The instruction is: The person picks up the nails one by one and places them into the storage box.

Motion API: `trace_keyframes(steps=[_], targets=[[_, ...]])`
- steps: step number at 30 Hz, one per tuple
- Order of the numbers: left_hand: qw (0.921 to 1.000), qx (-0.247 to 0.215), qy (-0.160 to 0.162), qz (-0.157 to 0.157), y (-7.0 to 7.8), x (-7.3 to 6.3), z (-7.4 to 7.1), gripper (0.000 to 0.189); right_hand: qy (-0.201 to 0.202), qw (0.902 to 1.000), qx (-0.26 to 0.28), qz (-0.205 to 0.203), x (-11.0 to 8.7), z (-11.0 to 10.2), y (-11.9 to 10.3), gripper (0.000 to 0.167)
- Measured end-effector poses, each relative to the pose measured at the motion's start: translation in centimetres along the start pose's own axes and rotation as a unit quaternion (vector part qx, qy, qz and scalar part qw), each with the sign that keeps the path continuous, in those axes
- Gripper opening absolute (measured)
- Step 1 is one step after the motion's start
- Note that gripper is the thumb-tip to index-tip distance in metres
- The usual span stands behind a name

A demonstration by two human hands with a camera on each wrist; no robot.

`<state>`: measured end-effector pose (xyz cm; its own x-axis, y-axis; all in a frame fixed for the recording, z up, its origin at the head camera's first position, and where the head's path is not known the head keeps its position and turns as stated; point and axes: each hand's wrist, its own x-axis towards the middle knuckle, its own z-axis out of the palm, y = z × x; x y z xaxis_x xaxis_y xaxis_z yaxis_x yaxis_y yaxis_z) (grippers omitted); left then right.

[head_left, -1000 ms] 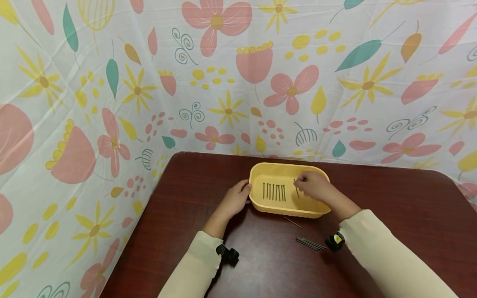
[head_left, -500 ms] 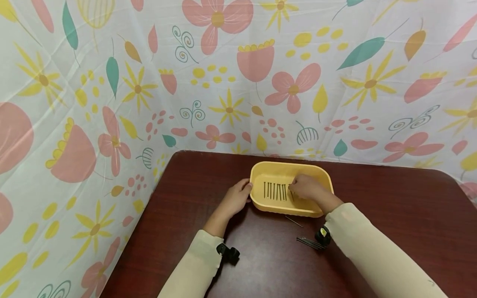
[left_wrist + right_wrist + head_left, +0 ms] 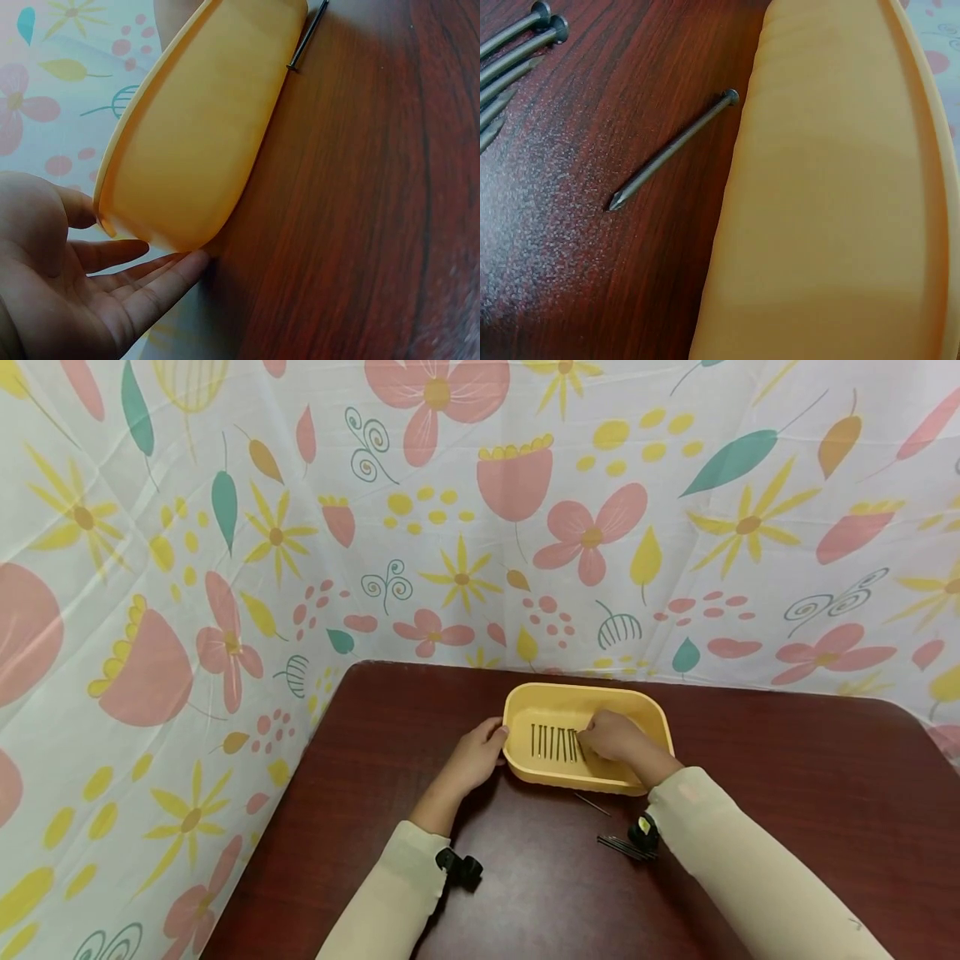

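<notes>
A yellow plastic tray [image 3: 577, 778] stands on the table, with a row of several nails [image 3: 552, 743] laid side by side on its floor. At the tray's left end my left hand [image 3: 472, 758] grips the rim. In the left wrist view its thumb is at the rim and its fingers reach along the outer wall. My right hand [image 3: 617, 737] is down inside the tray, pinching a nail [image 3: 581, 746] at the right end of the row. Its fingertips are partly hidden, and the right wrist view shows only the tray's outer wall [image 3: 825, 187].
One loose nail [image 3: 675, 148] lies on the dark wooden table [image 3: 375, 760] just in front of the tray. Nearer, by the right wrist, lies a small bunch of nails [image 3: 626, 847]. A floral cloth [image 3: 450, 527] hangs behind and to the left.
My right hand has moved left and down within the tray, bringing its nail from the right up to the row. The left hand stays on the rim.
</notes>
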<state>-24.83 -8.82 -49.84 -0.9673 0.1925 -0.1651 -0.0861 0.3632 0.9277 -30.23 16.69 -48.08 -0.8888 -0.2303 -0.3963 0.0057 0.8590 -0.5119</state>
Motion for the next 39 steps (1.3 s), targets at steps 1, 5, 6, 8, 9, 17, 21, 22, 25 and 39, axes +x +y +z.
trace_keyframes(steps=[1,5,6,8,9,17,21,22,25,39], targets=[[1.0,0.001,0.0,0.0,0.0,0.02,0.0,0.048,0.001,1.0,0.002,-0.001,-0.02,0.01,-0.03,0.053],[1.0,0.003,-0.002,-0.004,-0.14,0.04,0.0,0.048,0.003,1.0,0.001,0.005,-0.12,0.04,-0.14,0.052],[1.0,0.003,-0.002,-0.005,-0.12,0.04,0.0,0.048,0.004,1.0,0.001,0.005,-0.14,0.03,-0.14,0.052],[1.0,0.002,-0.002,-0.005,-0.11,0.02,0.01,0.048,0.002,1.0,0.001,0.003,-0.2,-0.03,-0.19,0.052],[1.0,0.002,-0.002,-0.004,-0.07,0.01,0.02,0.048,0.003,1.0,0.002,0.004,-0.22,-0.06,-0.2,0.052],[1.0,0.008,-0.001,-0.004,0.09,-0.04,0.0,0.049,0.013,0.9999,0.003,-0.003,-0.4,-0.07,-0.16,0.049],[0.9999,0.011,-0.002,-0.005,0.06,-0.03,0.02,0.049,0.017,0.9998,0.003,-0.007,-0.4,-0.03,-0.07,0.049],[0.9999,0.011,-0.003,-0.005,0.06,-0.02,0.02,0.049,0.017,0.9998,0.003,-0.007,-0.36,-0.03,-0.06,0.05],[0.9999,0.012,-0.003,-0.004,0.08,-0.01,0.01,0.049,0.015,0.9999,0.006,-0.003,-0.32,-0.05,-0.11,0.05],[1.0,0.009,-0.001,-0.001,0.03,-0.02,-0.01,0.05,0.003,0.9997,0.012,0.02,-0.61,-0.34,-0.34,0.048]])
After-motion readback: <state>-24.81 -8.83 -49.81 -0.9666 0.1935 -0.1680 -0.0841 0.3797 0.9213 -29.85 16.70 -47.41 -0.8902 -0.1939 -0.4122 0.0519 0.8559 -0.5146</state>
